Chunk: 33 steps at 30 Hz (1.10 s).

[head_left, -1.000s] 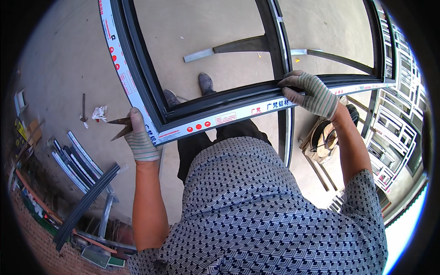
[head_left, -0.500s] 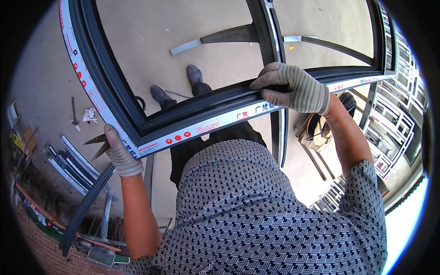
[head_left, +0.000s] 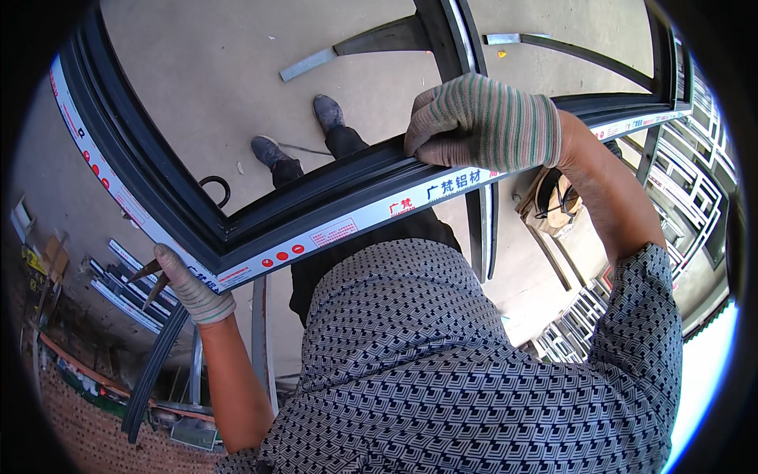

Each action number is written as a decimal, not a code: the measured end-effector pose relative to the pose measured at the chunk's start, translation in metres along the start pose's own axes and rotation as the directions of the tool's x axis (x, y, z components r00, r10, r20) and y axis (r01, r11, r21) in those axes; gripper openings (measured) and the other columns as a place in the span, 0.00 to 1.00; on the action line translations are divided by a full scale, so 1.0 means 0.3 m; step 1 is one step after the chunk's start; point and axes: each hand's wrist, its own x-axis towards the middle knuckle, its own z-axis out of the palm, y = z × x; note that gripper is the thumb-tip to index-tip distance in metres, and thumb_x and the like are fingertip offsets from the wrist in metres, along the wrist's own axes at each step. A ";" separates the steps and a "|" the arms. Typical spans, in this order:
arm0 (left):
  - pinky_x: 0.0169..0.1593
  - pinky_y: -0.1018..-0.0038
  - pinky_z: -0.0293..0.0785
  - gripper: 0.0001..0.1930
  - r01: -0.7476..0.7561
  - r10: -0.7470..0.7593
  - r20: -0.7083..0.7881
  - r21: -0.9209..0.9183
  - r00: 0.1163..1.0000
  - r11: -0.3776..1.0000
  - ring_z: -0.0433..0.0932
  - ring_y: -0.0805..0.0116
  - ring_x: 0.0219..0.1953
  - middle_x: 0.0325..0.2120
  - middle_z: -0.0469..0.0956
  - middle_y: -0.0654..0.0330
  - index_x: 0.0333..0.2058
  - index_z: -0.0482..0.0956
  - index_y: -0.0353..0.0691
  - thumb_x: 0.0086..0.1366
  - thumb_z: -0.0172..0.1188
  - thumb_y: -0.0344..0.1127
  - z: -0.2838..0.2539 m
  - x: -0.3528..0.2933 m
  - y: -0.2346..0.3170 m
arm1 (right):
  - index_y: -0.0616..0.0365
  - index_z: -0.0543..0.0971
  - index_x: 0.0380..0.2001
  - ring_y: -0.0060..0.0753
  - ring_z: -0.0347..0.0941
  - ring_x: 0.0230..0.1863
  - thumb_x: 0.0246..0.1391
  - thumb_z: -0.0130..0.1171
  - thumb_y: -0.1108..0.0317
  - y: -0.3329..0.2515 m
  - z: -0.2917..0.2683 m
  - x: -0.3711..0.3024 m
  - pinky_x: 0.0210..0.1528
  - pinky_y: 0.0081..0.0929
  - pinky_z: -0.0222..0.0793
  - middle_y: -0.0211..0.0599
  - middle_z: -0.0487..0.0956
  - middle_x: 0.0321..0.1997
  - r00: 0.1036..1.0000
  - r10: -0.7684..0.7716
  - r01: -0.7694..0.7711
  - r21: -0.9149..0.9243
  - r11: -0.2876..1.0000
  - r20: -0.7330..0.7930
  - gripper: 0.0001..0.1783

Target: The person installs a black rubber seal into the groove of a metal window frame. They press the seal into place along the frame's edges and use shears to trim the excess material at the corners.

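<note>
A large dark aluminium window frame [head_left: 316, 201] with a white protective strip on its outer face is held up in front of me. My left hand [head_left: 188, 286], in a knit glove, grips the frame's lower left corner and also holds a pointed metal tool [head_left: 150, 280] that sticks out to the left. My right hand [head_left: 482, 122], gloved too, clamps over the top of the frame's near rail, right of the middle. My shoes [head_left: 296, 134] show through the frame opening on the concrete floor.
Loose aluminium profiles [head_left: 126, 288] and a long dark strip [head_left: 154, 367] lie on the floor at the left by a brick edge. More frames [head_left: 695, 197] lean at the right. A coil of rubber strip [head_left: 557, 201] lies below my right arm. A grey bar [head_left: 347, 49] lies farther ahead.
The frame has come closer and lower toward me. My left hand slid down to the lower left corner, and my right hand moved left along the rail.
</note>
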 end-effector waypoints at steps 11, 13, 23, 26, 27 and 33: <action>0.58 0.71 0.86 0.41 0.025 -0.024 0.022 -0.035 0.999 0.999 0.85 0.66 0.53 0.50 0.82 0.61 0.61 0.74 0.43 0.61 0.69 0.69 -0.010 0.005 0.001 | 0.64 0.87 0.35 0.42 0.83 0.40 0.61 0.67 0.76 -0.046 -0.008 0.064 0.50 0.34 0.82 0.46 0.84 0.35 0.988 0.068 -0.045 -0.162 0.986 0.141 0.03; 0.58 0.71 0.85 0.41 0.025 -0.024 0.014 -0.024 1.000 0.999 0.85 0.67 0.54 0.50 0.82 0.61 0.61 0.74 0.44 0.62 0.69 0.69 -0.013 0.002 -0.003 | 0.64 0.87 0.35 0.42 0.83 0.40 0.61 0.67 0.76 -0.045 -0.004 0.054 0.50 0.34 0.82 0.46 0.84 0.35 0.992 0.051 -0.034 -0.143 0.989 0.115 0.03; 0.57 0.70 0.87 0.41 -0.023 0.024 -0.008 0.001 1.000 1.000 0.86 0.65 0.51 0.48 0.84 0.60 0.61 0.76 0.43 0.61 0.70 0.69 0.041 -0.027 0.012 | 0.62 0.87 0.38 0.34 0.82 0.35 0.64 0.65 0.74 -0.038 0.056 0.093 0.43 0.30 0.80 0.41 0.85 0.33 0.996 -0.032 0.034 -0.033 0.999 0.080 0.04; 0.54 0.69 0.89 0.39 -0.020 0.021 0.042 -0.029 0.999 0.999 0.88 0.65 0.48 0.47 0.85 0.60 0.60 0.77 0.43 0.62 0.69 0.68 0.050 -0.022 0.017 | 0.63 0.85 0.38 0.41 0.81 0.38 0.64 0.66 0.74 -0.087 0.081 0.136 0.44 0.35 0.79 0.43 0.82 0.34 0.994 -0.008 0.013 -0.043 0.999 0.110 0.04; 0.54 0.69 0.89 0.39 -0.017 0.018 0.037 -0.031 0.999 0.999 0.88 0.65 0.48 0.47 0.85 0.60 0.60 0.77 0.43 0.62 0.69 0.68 0.051 -0.018 0.017 | 0.63 0.85 0.38 0.44 0.81 0.40 0.63 0.66 0.74 -0.112 0.088 0.148 0.45 0.37 0.78 0.43 0.81 0.36 0.990 0.033 -0.027 -0.047 0.999 0.137 0.03; 0.50 0.71 0.91 0.36 -0.033 0.036 0.031 -0.099 0.999 0.995 0.89 0.66 0.45 0.46 0.87 0.60 0.59 0.78 0.42 0.64 0.69 0.65 0.048 -0.026 0.006 | 0.64 0.85 0.36 0.45 0.81 0.40 0.61 0.66 0.77 -0.119 0.105 0.176 0.46 0.36 0.78 0.45 0.82 0.36 0.991 -0.036 0.049 -0.101 0.994 0.128 0.02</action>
